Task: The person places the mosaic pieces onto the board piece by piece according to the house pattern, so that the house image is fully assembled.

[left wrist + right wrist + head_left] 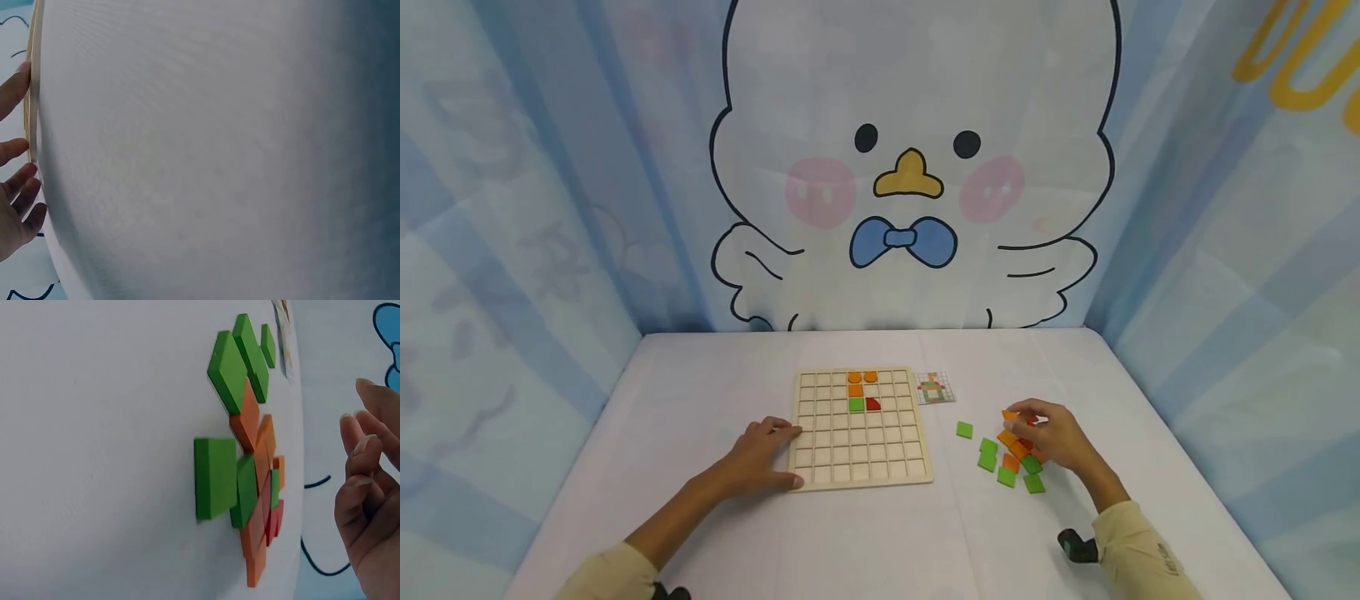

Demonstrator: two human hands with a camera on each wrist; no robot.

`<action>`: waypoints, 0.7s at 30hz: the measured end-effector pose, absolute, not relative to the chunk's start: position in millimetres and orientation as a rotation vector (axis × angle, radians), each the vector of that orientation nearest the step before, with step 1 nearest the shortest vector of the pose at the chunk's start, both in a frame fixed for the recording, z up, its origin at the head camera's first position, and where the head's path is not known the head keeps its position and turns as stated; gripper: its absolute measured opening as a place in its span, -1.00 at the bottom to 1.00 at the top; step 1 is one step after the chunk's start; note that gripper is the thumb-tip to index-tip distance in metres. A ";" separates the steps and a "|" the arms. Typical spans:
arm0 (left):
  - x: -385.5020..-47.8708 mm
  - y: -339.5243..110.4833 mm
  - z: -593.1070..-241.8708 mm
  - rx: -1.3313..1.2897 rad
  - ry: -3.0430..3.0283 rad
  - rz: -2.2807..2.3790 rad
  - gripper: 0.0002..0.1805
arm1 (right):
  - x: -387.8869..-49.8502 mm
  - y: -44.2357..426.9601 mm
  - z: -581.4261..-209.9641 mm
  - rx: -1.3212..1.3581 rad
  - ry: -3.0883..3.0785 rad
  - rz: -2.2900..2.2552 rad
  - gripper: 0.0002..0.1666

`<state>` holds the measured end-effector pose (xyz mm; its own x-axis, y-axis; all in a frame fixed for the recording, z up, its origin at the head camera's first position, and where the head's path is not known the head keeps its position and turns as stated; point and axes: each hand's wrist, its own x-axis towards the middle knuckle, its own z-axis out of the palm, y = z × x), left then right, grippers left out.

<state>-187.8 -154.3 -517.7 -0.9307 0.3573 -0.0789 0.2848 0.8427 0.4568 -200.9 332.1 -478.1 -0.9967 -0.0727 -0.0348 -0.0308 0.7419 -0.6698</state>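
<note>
A wooden grid board (832, 457) lies on the table. My left hand (757, 459) touches its left edge, thumb and forefinger spread apart along the side; the left wrist view shows those fingertips against the board's rim (35, 69). In the grid sit two orange round pieces (854, 377), an orange square (855, 390), a green square (857, 404) and a red quarter-round piece (872, 404). My right hand (1048, 431) hovers over a loose pile of tiles, fingers loosely bent. No piece shows between its fingertips in the right wrist view. Beneath are orange tiles (247, 419) and green tiles (219, 478).
A small picture card (934, 387) with a coloured grid figure lies against the board's right side. Several green tiles (964, 429) are scattered between board and pile. Red tiles (272, 519) lie within the pile. A printed curtain (910, 287) stands behind the white table (880, 537).
</note>
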 end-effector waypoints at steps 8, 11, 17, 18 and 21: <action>-187.5 -154.3 -517.0 0.489 2.857 0.656 -0.09 | -211.8 301.2 -492.5 -0.138 2.904 -1.009 -0.58; -187.4 -154.2 -516.0 0.484 2.850 0.666 -0.09 | -215.4 291.6 -494.6 -0.111 2.908 -0.961 -0.59; -187.7 -153.9 -516.0 0.492 2.848 0.674 -0.09 | -222.6 279.1 -500.6 -0.052 2.925 -0.801 -0.55; -187.7 -153.9 -516.0 0.495 2.851 0.672 -0.09 | -223.7 277.5 -502.0 -0.038 2.925 -0.773 -0.54; -187.4 -154.1 -514.7 0.502 2.857 0.673 -0.10 | -226.6 272.8 -505.8 -0.001 2.918 -0.743 -0.55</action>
<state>-187.4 -154.1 -514.7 -0.9302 0.3580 -0.0809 0.2842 0.8421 0.4583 -226.6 272.8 -505.8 -0.9915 -0.0326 -0.1256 0.0315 0.8787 -0.4763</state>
